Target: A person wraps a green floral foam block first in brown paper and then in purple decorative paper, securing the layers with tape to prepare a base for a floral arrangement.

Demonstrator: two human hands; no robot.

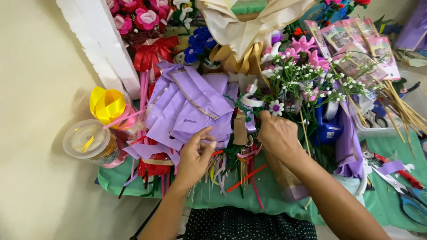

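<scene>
You're at a flower-craft worktable: purple wrapping paper [191, 106], ribbon rolls [108, 104], handmade pink roses [140, 18], stem sticks [402, 111] and scissors [400, 184] crowd the green cloth [267, 200]

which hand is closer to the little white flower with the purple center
Right. The right hand reaches just below the white flower; the left hand is well off to its left.

floor [31, 89]: cream, smooth | green cloth [284, 202] over worktable | light: even
</scene>
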